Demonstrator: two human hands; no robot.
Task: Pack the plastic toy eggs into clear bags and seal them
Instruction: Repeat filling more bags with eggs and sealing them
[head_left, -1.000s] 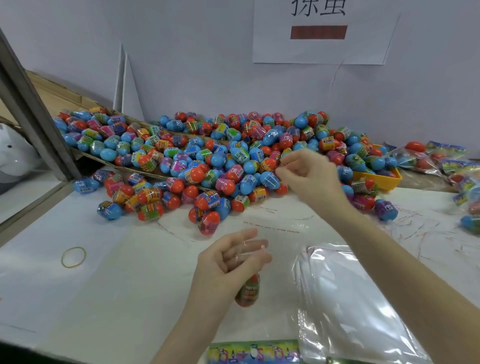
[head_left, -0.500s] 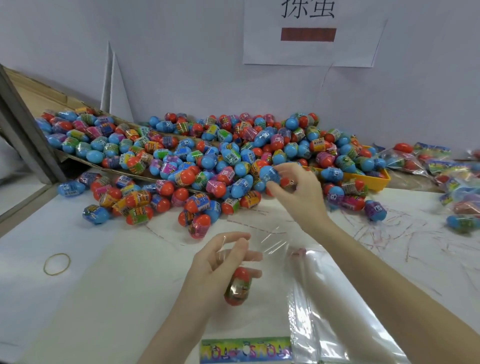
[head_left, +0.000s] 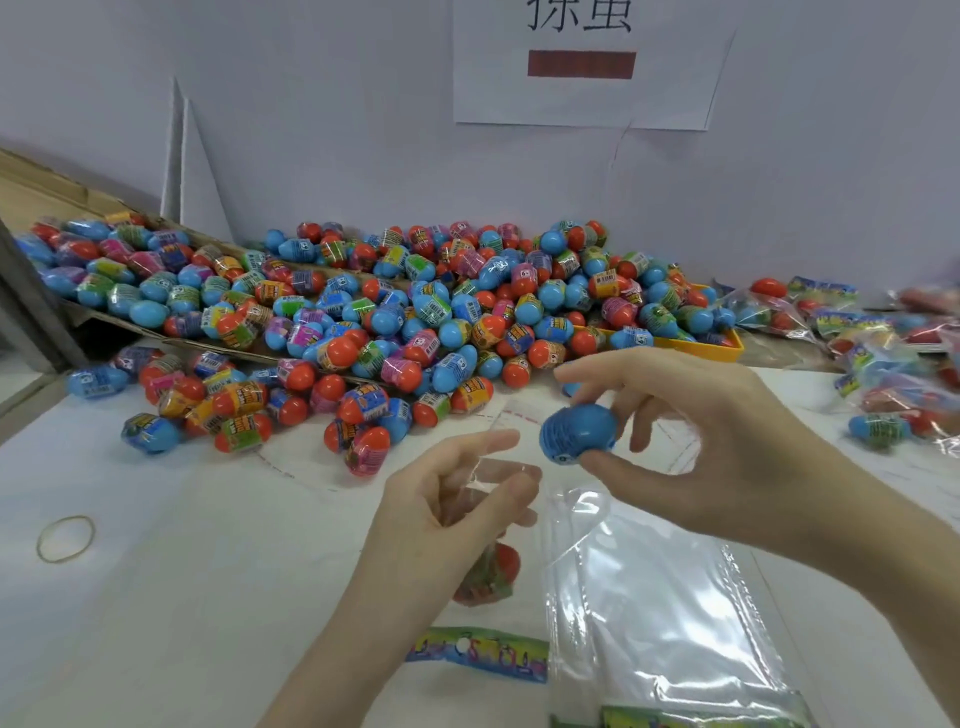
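Step in hand: load one more egg into the open bag.

The right hand (head_left: 691, 441) holds a blue egg (head_left: 577, 430); its grip is a pinch, thumb beneath and fingertips above. The egg is in the air, just beside the bag mouth at its 2 o'clock. The left hand (head_left: 452, 499) pinches the top of the bag (head_left: 488, 519) between thumb and fingers; the bag hangs below that grip over the worktop (head_left: 182, 597). A red egg (head_left: 491, 571) already sits in the bottom of the bag.

Procedure, as judged from this view:
1. Spread the left fingers so the film parts and the mouth faces 2 o'clock, toward the incoming egg.
2. Lead with the narrow end of the blue egg. The film is limp and may fold shut, so push the egg past the rim before release.
3. Let the egg drop onto the red egg, then close the top. How the bag seals cannot be told from here.

The egg pile (head_left: 415, 322) lies at 12 o'clock, a stack of empty bags (head_left: 654, 613) at 4 o'clock.

Change from the earlier frames: the right hand was reaching into the pile at 12 o'clock and has drawn back toward the bag with the blue egg. The left hand keeps its hold on the bag.
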